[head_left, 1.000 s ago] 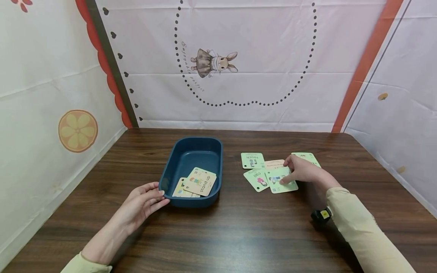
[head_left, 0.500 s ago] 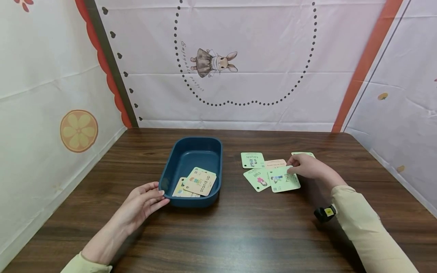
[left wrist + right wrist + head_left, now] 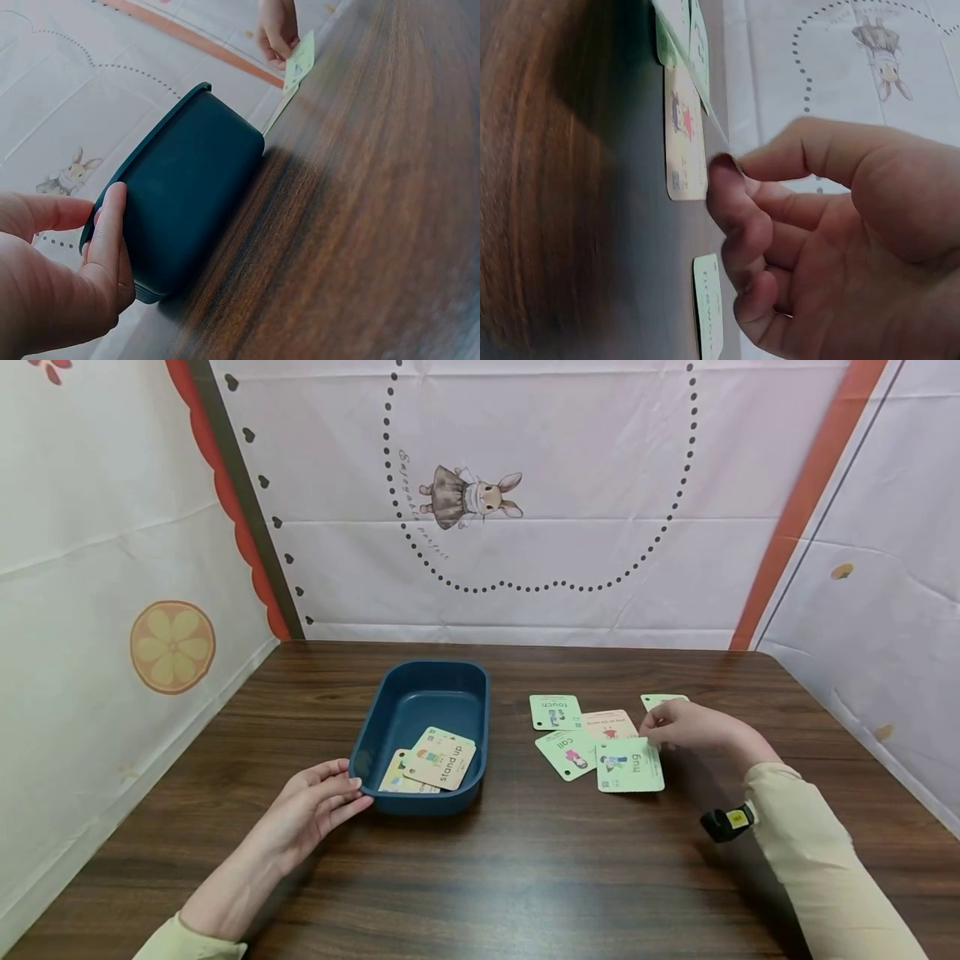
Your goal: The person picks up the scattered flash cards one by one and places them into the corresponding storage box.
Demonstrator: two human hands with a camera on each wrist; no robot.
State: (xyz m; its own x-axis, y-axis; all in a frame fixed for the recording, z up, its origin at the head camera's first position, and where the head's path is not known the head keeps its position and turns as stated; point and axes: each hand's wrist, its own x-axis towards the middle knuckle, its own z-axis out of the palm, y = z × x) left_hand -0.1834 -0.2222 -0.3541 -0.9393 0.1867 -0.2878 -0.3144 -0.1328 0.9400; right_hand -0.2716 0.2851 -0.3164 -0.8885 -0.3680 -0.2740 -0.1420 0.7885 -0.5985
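Note:
My right hand [image 3: 693,727] pinches a green flashcard [image 3: 630,767] printed "hug" by its edge. In the right wrist view the card is seen nearly edge-on, between thumb and index finger, tilted over the table. Beneath and around it lie an orange flashcard [image 3: 609,724], a green "call" card [image 3: 567,755] and a green "touch" card [image 3: 555,712]. Another green card [image 3: 663,700] is partly hidden behind the right hand. My left hand [image 3: 318,806] grips the near left corner of a dark blue plastic bin [image 3: 191,187], thumb on one side of the rim and fingers on the other.
Inside the bin, a "stand up" card [image 3: 441,760] overlaps a yellowish card [image 3: 401,781] at the near end. The brown wood-grain table [image 3: 525,877] is bordered by hanging printed cloth [image 3: 585,510] at the back and sides.
The right hand has shifted right and pulled the "hug" card slightly toward the right and front, turning it. More of the orange card shows. The left hand and bin stay still.

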